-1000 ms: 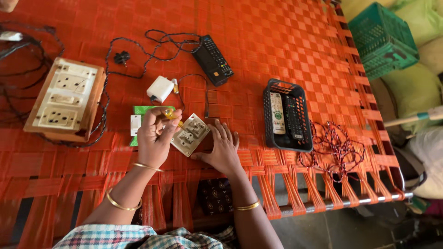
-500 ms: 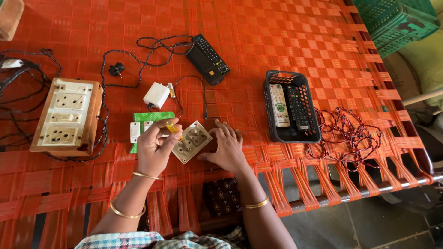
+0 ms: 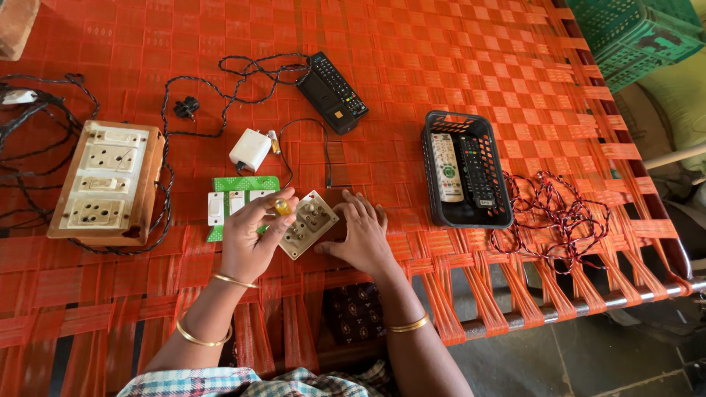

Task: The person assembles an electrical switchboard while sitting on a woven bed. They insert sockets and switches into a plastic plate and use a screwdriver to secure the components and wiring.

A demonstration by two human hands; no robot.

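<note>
My left hand pinches a small yellow-handled tool and holds it upright over a beige socket plate lying on the orange woven cot. My right hand rests flat on the webbing, its fingers touching the plate's right edge. Just behind my left hand lies a green and white switch pack.
A wooden switchboard with black cables sits at left. A white charger and a black remote lie farther back. A black basket holds two remotes; twisted wire lies right of it. Green crates stand off the cot's far right corner.
Both hands stay at the socket plate with only small shifts. The camera view has drifted, so the cot's objects sit slightly lower and to the left in the view.
</note>
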